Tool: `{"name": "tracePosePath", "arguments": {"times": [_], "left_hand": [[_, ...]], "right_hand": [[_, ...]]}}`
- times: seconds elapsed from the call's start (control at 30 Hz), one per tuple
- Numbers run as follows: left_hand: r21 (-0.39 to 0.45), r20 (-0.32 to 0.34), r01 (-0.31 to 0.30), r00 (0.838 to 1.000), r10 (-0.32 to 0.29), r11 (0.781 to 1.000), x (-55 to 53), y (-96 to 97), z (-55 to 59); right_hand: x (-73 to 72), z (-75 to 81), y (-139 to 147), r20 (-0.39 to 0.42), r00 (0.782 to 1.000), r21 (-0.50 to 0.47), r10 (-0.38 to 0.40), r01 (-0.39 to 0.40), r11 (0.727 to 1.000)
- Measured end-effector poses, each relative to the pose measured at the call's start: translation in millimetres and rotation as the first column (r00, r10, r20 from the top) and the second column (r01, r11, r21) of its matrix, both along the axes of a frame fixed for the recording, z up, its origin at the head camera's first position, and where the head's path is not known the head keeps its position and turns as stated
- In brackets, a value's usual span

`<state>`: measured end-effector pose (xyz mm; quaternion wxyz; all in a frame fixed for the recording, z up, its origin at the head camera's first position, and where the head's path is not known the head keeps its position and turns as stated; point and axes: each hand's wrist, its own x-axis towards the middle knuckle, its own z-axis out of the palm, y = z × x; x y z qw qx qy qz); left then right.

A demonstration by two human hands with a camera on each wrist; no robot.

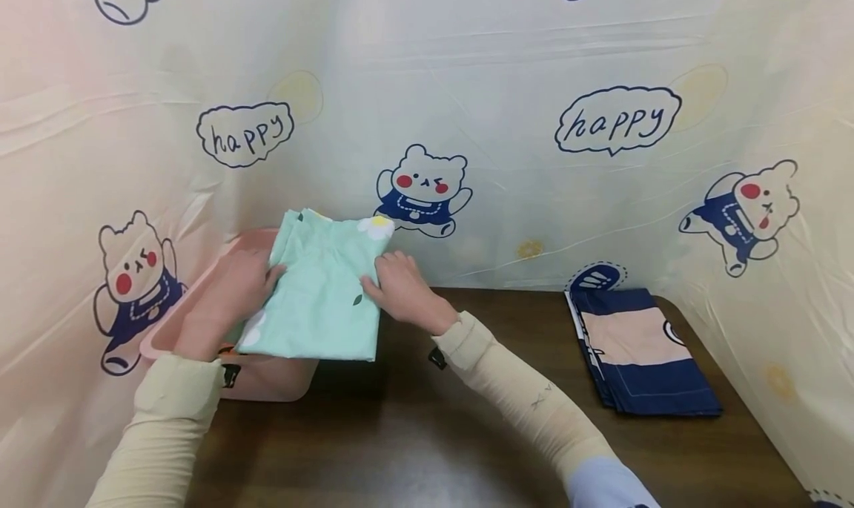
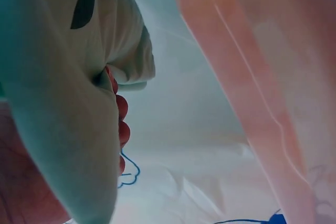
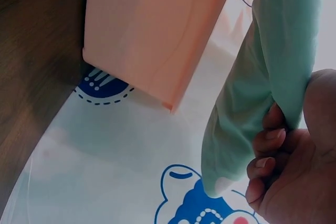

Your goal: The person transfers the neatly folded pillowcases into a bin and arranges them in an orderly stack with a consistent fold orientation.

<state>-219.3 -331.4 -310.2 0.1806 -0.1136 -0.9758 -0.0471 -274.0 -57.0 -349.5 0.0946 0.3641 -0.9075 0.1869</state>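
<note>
A folded mint-green cloth [image 1: 323, 293] with white daisies is held up between both hands, above and partly over a pink plastic bin [image 1: 276, 380]. My left hand [image 1: 239, 282] grips its left edge, and in the left wrist view the fingertips [image 2: 123, 107] show along the cloth. On the opposite edge my right hand [image 1: 407, 289] pinches the fabric, with curled fingers [image 3: 261, 167] against it in the right wrist view. The cloth hides much of the bin's opening; a bit of orange shows inside it.
A folded navy and pink cloth [image 1: 643, 352] lies at the right of the dark wooden table [image 1: 427, 449]. A pale printed curtain [image 1: 494, 196] with bears and "happy" bubbles encloses the back and sides, close behind the bin.
</note>
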Motion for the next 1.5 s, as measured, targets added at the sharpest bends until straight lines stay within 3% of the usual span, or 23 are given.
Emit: {"name": "tracePosePath", "arguments": {"times": [0.57,0.87,1.13,1.3,1.5], "left_hand": [[0.009,0.066,-0.031,0.997,0.031,0.999,-1.3,-22.6,-1.2],[0.050,0.044,-0.018,0.999,0.016,0.999,-4.8,-33.9,0.2],[0.052,0.076,-0.066,0.995,0.062,0.996,-6.9,-40.8,-0.8],[0.041,0.067,-0.076,0.995,0.073,0.996,-6.4,-43.6,-3.1],[0.047,0.056,-0.081,0.995,0.078,0.996,-7.0,-48.9,-8.2]], "right_hand": [[-6.4,0.1,-19,-0.010,0.999,0.007,0.043,-0.043,0.999],[-10.7,1.8,-28,-0.045,0.997,0.013,0.070,-0.069,0.998],[-11.3,4.5,-34,-0.031,0.995,0.022,0.096,-0.095,0.995],[-12.5,7.1,-37,-0.005,0.994,0.027,0.107,-0.107,0.994],[-16.3,5.7,-43,-0.030,0.993,0.051,0.112,-0.110,0.993]]}}
